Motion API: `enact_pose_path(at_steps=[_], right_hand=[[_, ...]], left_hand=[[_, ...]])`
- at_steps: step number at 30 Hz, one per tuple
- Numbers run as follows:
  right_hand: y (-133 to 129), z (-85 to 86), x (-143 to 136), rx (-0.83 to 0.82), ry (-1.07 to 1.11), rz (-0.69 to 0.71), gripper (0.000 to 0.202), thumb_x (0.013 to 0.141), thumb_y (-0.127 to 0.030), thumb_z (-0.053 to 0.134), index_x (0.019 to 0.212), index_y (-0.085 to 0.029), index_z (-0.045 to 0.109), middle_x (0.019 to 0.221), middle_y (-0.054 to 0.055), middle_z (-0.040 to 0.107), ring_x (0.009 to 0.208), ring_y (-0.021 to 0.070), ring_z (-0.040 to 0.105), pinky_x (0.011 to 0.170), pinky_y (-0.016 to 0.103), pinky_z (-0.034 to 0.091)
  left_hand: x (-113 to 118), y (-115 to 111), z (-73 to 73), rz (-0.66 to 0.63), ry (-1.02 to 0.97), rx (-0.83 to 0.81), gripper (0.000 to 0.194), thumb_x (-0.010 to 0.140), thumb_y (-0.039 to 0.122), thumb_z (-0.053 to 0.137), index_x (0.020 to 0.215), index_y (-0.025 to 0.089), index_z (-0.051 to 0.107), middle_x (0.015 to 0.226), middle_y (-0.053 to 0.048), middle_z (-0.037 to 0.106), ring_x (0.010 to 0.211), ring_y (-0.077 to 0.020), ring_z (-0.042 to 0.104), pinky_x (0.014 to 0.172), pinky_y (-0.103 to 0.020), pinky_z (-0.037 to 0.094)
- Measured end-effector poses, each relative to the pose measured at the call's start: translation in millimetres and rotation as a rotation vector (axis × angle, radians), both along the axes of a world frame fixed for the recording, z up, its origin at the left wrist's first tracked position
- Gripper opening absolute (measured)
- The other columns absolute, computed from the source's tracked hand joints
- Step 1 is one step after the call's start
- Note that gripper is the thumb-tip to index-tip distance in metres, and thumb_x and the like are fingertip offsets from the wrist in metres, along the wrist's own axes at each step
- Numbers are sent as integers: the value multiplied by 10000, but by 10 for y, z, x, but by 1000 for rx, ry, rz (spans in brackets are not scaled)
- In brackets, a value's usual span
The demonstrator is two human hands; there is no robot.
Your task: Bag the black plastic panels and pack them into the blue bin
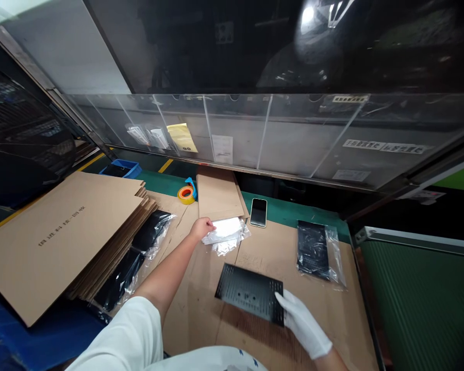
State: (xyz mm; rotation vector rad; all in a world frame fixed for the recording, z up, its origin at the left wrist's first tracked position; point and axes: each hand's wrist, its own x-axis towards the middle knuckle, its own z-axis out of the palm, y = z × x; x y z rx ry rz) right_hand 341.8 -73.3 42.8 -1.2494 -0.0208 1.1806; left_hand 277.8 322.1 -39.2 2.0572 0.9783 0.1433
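My right hand (299,319), in a white glove, grips the right edge of a black perforated panel (249,293), which is held tilted above the cardboard-covered table (201,309). My bare left hand (201,228) reaches forward, its fingers pinched on the left edge of a clear plastic bag (226,231) in a small pile of such bags. Those bags lie just in front of some brown cardboard sheets (220,193). To the right, a black panel in a clear bag (313,250) lies flat on the table.
A tall cardboard stack (62,226) stands at left, with bagged black panels (150,232) beside it. A tape roll (186,195) and a phone (258,212) lie at the back. A blue bin (121,169) sits behind the stack. A green ribbed surface (421,304) borders the right.
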Motion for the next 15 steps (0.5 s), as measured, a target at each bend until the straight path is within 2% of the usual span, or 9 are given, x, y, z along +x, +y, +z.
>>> enact_pose_path(at_steps=[3,7,10,15], right_hand=[[356,-60,224,104,112,3,318,818,-412,676,1083,-238,680,1073,82,735,1037,253,680,882,402,549],[753,-201,439,87,162,-16,309,765,-374,740,1020,-218,661,1034,81,745,993,246,697,885,372,556],[948,-268,499,56,168,-32,281,742,-345,760,950,-201,638,995,82,751,965,245,707,858,356,570],[1106,-372,490,22,162,-72,305,732,-328,762,970,-198,623,997,84,752,926,233,718,796,325,589]], left_hand=[[-12,8,-10,-42,-20,5,223,682,361,704,693,156,616,628,17,598,600,-138,539,553,-238,391],[-22,6,14,-107,-12,8,269,781,406,576,701,154,629,559,31,547,538,-133,503,514,-238,372],[-16,-5,49,-138,1,47,263,830,345,505,751,147,659,600,8,597,589,-152,555,561,-248,424],[-10,-58,123,-237,40,156,226,853,207,490,900,166,707,845,-43,723,810,-175,652,741,-254,494]])
